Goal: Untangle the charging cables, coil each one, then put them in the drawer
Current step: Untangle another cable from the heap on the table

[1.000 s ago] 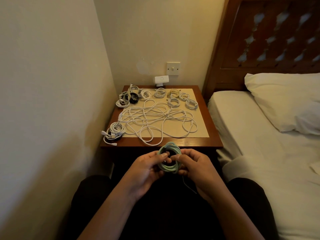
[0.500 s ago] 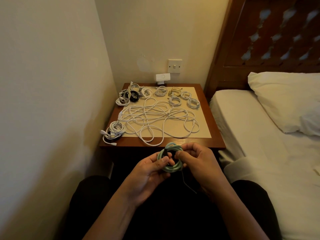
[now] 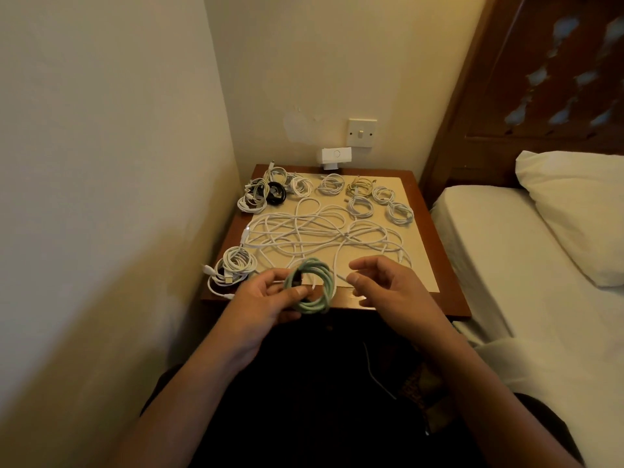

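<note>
Green: one charging cable (image 3: 312, 287), wound into a ring of several turns and pinched at its left side between the thumb and fingers (image 3: 298, 291) of my left hand (image 3: 261, 300). The ring stands nearly on edge with its open face toward me, over the near rim of the counter (image 3: 450, 307). Something dark shows at the pinch; whether band or plug I cannot tell.

Right hand (image 3: 388, 287): spread, loosely bent, holding nothing. It is just beside the ring's right side but apart from it.

Beyond both hands, on the counter: one white tangle (image 3: 320, 233), uncoiled, its loops running mostly left to right. The near right loops lie closest to my right hand.

Behind the tangle: white coils (image 3: 331, 184) and one black coil (image 3: 276, 194). At the near left corner: a further white bundle (image 3: 236, 265).

Drawer: not in view. I judge it sits below the counter's front edge, beneath my hands, so the green ring would travel downward with the left hand carrying it.

Right of the counter: bed (image 3: 506, 265).
</note>
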Tool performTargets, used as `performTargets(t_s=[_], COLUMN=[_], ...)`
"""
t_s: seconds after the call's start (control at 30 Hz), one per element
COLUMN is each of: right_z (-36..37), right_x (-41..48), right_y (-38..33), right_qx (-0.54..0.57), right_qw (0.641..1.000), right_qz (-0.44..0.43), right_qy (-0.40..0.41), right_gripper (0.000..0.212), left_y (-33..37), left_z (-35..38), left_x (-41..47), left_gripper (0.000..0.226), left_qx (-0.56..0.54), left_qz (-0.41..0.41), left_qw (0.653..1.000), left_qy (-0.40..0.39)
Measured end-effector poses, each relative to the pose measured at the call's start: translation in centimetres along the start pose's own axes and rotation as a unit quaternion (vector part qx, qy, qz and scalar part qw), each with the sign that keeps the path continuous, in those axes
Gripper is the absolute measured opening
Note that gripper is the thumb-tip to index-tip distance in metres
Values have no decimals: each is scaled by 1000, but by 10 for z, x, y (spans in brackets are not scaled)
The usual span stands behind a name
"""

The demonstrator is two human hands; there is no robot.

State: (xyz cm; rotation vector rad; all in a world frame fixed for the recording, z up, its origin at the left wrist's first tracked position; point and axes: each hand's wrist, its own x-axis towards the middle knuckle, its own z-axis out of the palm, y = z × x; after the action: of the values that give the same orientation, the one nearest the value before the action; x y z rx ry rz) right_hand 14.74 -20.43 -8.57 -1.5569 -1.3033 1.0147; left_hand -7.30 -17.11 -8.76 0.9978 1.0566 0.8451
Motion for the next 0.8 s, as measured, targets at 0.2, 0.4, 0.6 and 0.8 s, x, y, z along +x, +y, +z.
performTargets(t_s=[0.2, 0.4, 0.6, 0.8], right_z=[3, 9, 2, -26], right_x=[105, 187, 196, 169], right_y=[11, 33, 49, 62], right_qx=[-259, -476, -496, -491], right_qw=[965, 876, 862, 859], right_qz=[-44, -47, -70, -55], right_qy=[29, -51, -79, -130], right_gripper=[24, 51, 32, 23], left_y=[34, 62, 77, 78], left_z=[-34, -57, -62, -60], left_x=[41, 79, 102, 113], left_gripper=[25, 24, 25, 21], left_qx=[43, 113, 104, 95], left_qz=[43, 91, 91, 90], left_qw=[996, 984, 984, 986], left_qy=[70, 107, 112, 108])
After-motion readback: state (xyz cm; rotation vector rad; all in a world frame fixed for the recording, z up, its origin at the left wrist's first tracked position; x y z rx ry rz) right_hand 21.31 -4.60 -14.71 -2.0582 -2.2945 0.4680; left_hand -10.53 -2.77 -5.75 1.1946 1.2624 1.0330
